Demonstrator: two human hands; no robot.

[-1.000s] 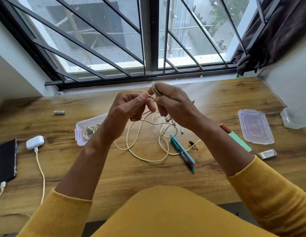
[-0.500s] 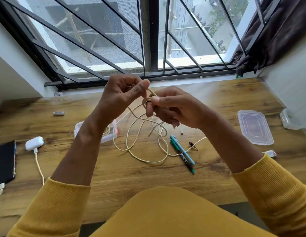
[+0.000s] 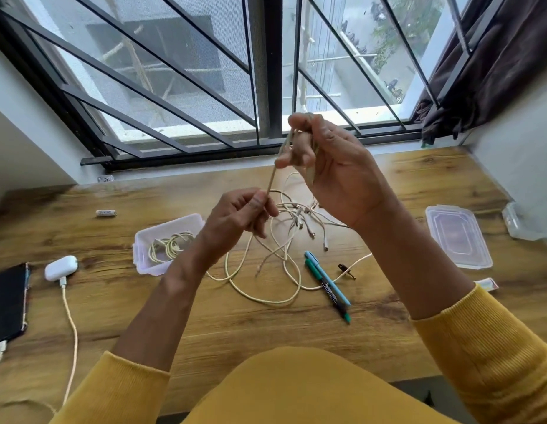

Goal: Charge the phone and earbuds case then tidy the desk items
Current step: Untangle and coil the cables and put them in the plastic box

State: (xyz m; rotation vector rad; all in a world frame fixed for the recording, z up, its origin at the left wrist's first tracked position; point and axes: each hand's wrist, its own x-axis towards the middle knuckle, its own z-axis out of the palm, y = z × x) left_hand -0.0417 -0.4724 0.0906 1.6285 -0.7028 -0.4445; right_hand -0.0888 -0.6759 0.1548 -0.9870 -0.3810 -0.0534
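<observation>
A cream cable lies in loose tangled loops on the wooden desk. My right hand is raised above the desk with cable loops wound round its fingers. Lower and to the left, my left hand pinches the strand that runs taut up to the right hand. At the far left the black phone and the white earbuds case each have a cable plugged in. A clear plastic box left of my hands holds a coiled cable.
Two pens, blue and green, lie right of the tangle beside a small dark clip. A clear lid and another clear container sit at the right. A battery lies at the back left. A barred window stands behind the desk.
My right hand rose toward the window with the wound loops. My left hand dropped lower and pulled the strand taut between the two hands.
</observation>
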